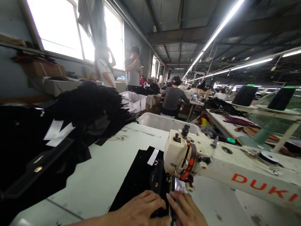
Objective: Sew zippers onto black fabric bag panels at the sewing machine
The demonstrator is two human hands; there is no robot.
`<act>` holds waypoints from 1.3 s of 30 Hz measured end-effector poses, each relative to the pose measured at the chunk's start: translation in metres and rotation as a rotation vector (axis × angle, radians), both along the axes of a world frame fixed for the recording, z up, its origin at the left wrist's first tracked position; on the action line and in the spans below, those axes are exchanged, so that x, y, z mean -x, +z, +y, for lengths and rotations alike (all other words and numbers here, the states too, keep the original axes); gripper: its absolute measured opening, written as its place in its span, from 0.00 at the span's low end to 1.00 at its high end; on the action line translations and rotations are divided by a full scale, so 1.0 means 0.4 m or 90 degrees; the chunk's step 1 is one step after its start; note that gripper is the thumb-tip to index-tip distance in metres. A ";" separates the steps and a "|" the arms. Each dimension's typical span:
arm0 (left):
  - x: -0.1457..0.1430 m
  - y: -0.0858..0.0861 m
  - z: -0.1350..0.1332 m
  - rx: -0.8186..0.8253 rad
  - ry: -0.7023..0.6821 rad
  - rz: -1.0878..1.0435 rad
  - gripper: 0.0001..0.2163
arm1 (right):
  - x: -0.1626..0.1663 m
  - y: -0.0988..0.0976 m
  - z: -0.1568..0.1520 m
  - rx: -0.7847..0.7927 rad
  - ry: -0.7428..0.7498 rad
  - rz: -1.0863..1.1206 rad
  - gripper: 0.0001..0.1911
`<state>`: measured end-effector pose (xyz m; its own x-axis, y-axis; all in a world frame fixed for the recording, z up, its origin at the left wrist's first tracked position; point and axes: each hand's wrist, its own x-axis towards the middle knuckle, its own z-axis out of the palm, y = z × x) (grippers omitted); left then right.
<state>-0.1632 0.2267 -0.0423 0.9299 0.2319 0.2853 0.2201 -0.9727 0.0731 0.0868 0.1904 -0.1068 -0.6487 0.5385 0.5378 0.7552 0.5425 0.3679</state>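
Note:
A black fabric piece (135, 177) lies on the machine bed, its right edge running beneath the head of a cream sewing machine (175, 153). On the piece are a white label (153, 157) and a black strip with small gold-coloured metal fittings (156, 180). My left hand (143, 208) rests over the fabric, fingers bent and closed on it near the edge. Opposite it, my right hand (184, 208) has its fingers together on the same edge, just in front of the presser foot. The undersides of both hands are hidden.
At left, a tall stack of black fabric pieces (91, 110) covers the table (101, 166). A white plastic bin (169, 122) stands behind the machine. Black thread cones (245, 95) and a green fan (261, 135) are at right. Several people are farther back, one seated (174, 99).

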 end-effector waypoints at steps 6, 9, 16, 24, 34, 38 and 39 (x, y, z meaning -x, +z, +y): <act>0.007 0.045 0.028 0.036 -0.034 0.044 0.18 | -0.010 -0.007 0.024 -0.085 -0.004 -0.099 0.22; 0.005 0.059 0.037 0.064 -0.035 0.043 0.15 | -0.006 -0.001 0.032 -0.108 -0.011 -0.129 0.22; -0.003 0.033 0.068 0.150 -0.047 0.046 0.21 | -0.018 -0.015 0.029 -0.095 -0.027 -0.123 0.27; -0.008 0.013 0.106 0.170 -0.031 0.020 0.30 | -0.014 -0.012 0.022 -0.061 -0.047 -0.099 0.31; 0.001 -0.010 0.094 0.125 -0.041 -0.012 0.29 | 0.009 0.066 -0.027 0.089 0.078 0.082 0.21; 0.014 0.002 0.076 0.101 -0.060 -0.040 0.25 | 0.023 0.058 -0.025 0.107 0.071 0.107 0.19; 0.014 0.007 0.074 0.102 -0.057 -0.037 0.25 | 0.022 0.052 -0.024 0.102 0.071 0.112 0.17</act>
